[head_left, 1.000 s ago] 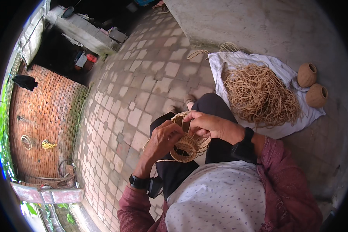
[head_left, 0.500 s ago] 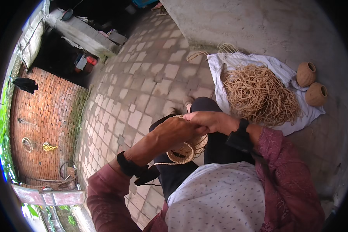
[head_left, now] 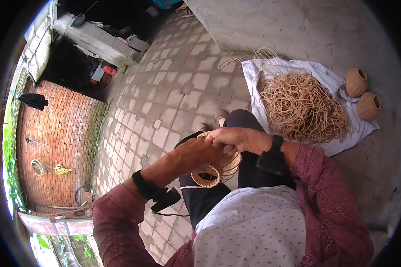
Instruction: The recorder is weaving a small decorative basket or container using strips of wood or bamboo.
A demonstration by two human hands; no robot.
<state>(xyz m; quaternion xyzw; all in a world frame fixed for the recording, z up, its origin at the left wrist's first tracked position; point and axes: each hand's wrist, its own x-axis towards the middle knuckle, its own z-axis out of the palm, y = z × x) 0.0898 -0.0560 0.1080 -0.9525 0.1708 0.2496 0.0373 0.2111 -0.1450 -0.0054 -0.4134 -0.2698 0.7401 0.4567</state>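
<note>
Over my lap I hold a small woven basket (head_left: 231,167) of tan cord, tilted so that its round braided opening (head_left: 206,179) faces back toward me. My left hand (head_left: 202,153) is closed round its upper side and covers much of the weave. At the basket's far edge my right hand (head_left: 233,139) has its fingers bent and pressed together beside the left hand; the strand between them is mostly hidden. A loose cord end (head_left: 189,187) sticks out leftward below the opening.
To the right, a big tangled heap of tan cord (head_left: 303,107) lies on a white cloth (head_left: 252,84). Two round woven pots (head_left: 356,82) sit at the cloth's right edge, by a concrete wall (head_left: 298,31). Paving stones (head_left: 169,98) cover the ground; a brick wall (head_left: 53,133) stands left.
My right hand has shifted slightly left along the basket's far edge, and its fingers have turned a little. The left hand stays closed on the basket. The whole view has drifted slightly.
</note>
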